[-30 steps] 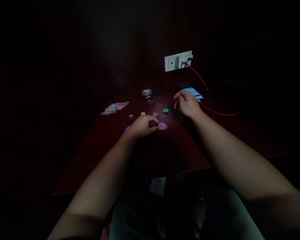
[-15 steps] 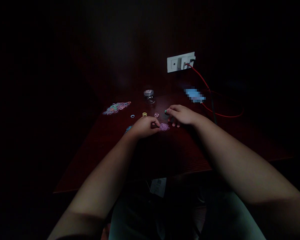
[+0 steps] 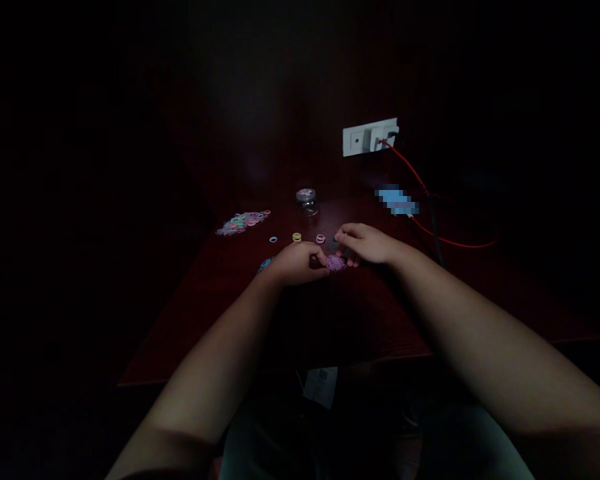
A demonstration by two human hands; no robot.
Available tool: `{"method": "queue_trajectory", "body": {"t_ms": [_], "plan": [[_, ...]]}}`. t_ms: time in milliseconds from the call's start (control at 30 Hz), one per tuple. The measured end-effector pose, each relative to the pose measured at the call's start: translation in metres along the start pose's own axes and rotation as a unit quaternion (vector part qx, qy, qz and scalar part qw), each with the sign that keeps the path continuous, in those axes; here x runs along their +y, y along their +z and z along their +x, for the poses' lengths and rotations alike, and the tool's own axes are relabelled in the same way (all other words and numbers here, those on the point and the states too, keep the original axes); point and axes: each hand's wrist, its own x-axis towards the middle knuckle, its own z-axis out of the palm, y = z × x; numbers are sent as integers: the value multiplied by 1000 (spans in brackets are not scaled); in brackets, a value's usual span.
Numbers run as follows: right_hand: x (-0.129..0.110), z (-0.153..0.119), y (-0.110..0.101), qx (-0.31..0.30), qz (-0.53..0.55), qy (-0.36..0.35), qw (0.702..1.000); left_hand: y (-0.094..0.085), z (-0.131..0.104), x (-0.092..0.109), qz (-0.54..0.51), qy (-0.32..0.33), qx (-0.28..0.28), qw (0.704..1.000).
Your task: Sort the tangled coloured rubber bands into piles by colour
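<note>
Both hands (image 3: 330,257) at purple band pile (image 3: 336,263)

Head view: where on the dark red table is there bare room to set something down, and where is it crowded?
Bare: the near strip of the table between the forearms, and its right part near the red cable. Crowded: around the left hand and right hand at the purple band pile, the loose rings, the mixed band heap and the jar.

A dim room: a dark red wooden table (image 3: 380,327) against a dark wall with a white socket plate (image 3: 370,137).
</note>
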Motion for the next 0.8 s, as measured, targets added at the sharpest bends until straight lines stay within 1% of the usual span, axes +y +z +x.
{"method": "queue_trajectory", "body": {"t_ms": [133,300,500,667,800], "plan": [[-2,-2,1,1,-18,-13,1000,3,2,-1,6,-2,3,1000],[5,1,1,-6,-21,-40,999,4,3,1,7,-9,9,1000],[13,5,3,-16,-3,-33,999,7,4,-1,3,-8,10,1000],[13,5,4,-25,6,-31,999,9,4,-1,-1,-12,11,1000],[14,5,4,-25,-4,-37,999,9,4,1,0,-3,15,1000]]}}
